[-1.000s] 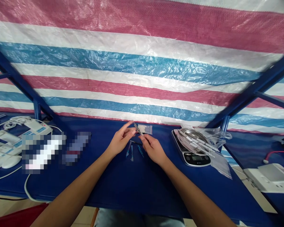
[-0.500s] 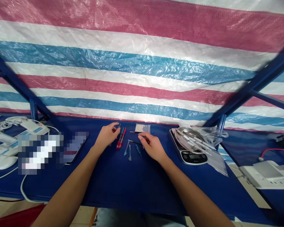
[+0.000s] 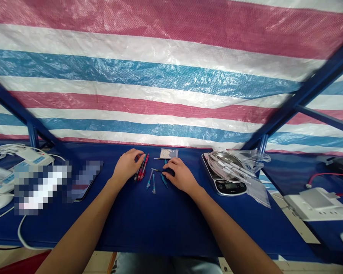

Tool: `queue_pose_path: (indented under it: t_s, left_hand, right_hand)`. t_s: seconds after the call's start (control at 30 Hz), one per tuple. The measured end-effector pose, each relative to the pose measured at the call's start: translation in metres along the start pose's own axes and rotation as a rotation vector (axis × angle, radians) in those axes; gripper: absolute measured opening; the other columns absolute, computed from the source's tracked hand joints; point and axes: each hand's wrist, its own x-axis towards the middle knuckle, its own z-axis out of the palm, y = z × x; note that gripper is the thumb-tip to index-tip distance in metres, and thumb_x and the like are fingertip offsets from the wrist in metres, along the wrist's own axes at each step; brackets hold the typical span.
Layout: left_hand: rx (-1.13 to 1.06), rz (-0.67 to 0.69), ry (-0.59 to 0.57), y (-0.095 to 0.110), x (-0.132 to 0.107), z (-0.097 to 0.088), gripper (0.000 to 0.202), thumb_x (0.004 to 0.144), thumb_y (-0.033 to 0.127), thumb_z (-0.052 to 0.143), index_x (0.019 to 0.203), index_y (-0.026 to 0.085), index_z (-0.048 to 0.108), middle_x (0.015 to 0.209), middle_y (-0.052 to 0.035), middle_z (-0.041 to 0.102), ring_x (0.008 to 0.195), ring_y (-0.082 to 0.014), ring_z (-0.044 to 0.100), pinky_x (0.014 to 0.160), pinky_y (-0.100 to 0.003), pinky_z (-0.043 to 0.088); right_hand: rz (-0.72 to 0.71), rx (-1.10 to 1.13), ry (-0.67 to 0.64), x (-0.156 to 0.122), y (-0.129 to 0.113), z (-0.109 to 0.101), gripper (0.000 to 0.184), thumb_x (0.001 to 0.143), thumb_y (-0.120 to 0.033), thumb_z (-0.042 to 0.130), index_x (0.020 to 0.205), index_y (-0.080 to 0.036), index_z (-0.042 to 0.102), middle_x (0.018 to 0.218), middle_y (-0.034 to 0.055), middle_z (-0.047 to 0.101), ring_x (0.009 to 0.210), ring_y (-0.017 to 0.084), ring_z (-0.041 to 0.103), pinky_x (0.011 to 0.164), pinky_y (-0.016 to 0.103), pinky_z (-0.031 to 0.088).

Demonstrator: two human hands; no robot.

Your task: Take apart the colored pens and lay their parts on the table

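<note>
My left hand (image 3: 127,164) rests on the blue table (image 3: 160,217) with its fingers curled over the top ends of a small bundle of red pens (image 3: 142,171). My right hand (image 3: 179,174) lies to the right of them, fingers bent down onto a thin dark pen part (image 3: 157,170). Between the hands lie a few loose blue pen parts (image 3: 151,182). A small clear bag of tiny white pieces (image 3: 168,153) sits just behind the hands.
A digital scale (image 3: 225,179) with a metal bowl and plastic bags of white sticks stands at the right. White power strips and cables (image 3: 8,167) lie at the far left, a white device (image 3: 317,201) at the far right. A striped tarp hangs behind.
The hands were raised together holding a thin pen part; they have since separated and lowered to the table, the left onto the red pens, the right onto the dark part.
</note>
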Motion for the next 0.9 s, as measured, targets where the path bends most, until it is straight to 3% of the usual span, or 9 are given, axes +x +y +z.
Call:
queue_pose_path:
  t_s: [0.13,0.3,0.4,0.53,0.7,0.9]
  left_hand:
    - [-0.082,0.166,-0.068,0.014,-0.003,0.001,0.026,0.107,0.039,0.058,0.108,0.023,0.079,0.102,-0.0070,0.077,0.092,-0.0241,0.069,0.086,-0.036,0.053]
    - [-0.115,0.328,-0.061,0.014,-0.003,0.014,0.027,0.108,0.029,0.055,0.123,0.024,0.077,0.117,-0.0097,0.079,0.117,-0.0295,0.064,0.104,-0.047,0.052]
    - [-0.128,0.361,-0.098,0.018,-0.004,0.013,0.026,0.107,0.027,0.055,0.120,0.023,0.077,0.115,-0.0098,0.080,0.114,-0.0289,0.064,0.103,-0.047,0.052]
    - [-0.106,0.370,-0.223,0.030,-0.008,0.003,0.020,0.103,0.033,0.063,0.111,0.023,0.077,0.095,-0.0071,0.077,0.095,-0.0265,0.065,0.093,-0.043,0.052]
    - [-0.094,0.321,-0.381,0.034,-0.013,0.001,0.034,0.095,0.038,0.072,0.126,0.024,0.075,0.088,-0.0050,0.076,0.094,-0.0284,0.064,0.090,-0.043,0.051]
    - [-0.166,0.245,-0.384,0.029,-0.013,0.011,0.037,0.093,0.038,0.070,0.127,0.024,0.076,0.088,-0.0057,0.077,0.097,-0.0310,0.067,0.094,-0.045,0.051]
  right_hand:
    - [-0.004,-0.054,-0.033,0.000,-0.002,-0.002,0.003,0.102,-0.021,0.071,0.105,-0.020,0.072,0.114,0.0101,0.064,0.111,0.027,0.062,0.102,0.043,0.056]
    - [-0.040,-0.276,-0.080,0.000,-0.009,-0.007,0.008,0.104,-0.013,0.061,0.101,-0.016,0.068,0.112,0.0151,0.064,0.106,0.031,0.058,0.099,0.048,0.055]
    - [-0.044,-0.402,-0.112,-0.001,-0.011,-0.009,0.014,0.106,-0.014,0.055,0.104,-0.014,0.068,0.116,0.0189,0.063,0.103,0.033,0.057,0.096,0.050,0.054]
    - [-0.037,-0.423,-0.117,-0.002,-0.009,-0.012,0.016,0.108,-0.014,0.050,0.106,-0.013,0.066,0.114,0.0194,0.064,0.102,0.032,0.057,0.095,0.048,0.053]
    - [0.014,-0.207,-0.092,0.000,-0.004,-0.017,0.016,0.108,-0.010,0.045,0.104,-0.017,0.059,0.104,0.0133,0.067,0.094,0.027,0.060,0.089,0.040,0.051]
    - [0.132,0.322,-0.032,0.005,0.002,-0.015,0.014,0.106,-0.020,0.050,0.112,-0.022,0.062,0.094,0.0022,0.073,0.079,0.019,0.065,0.075,0.029,0.049]
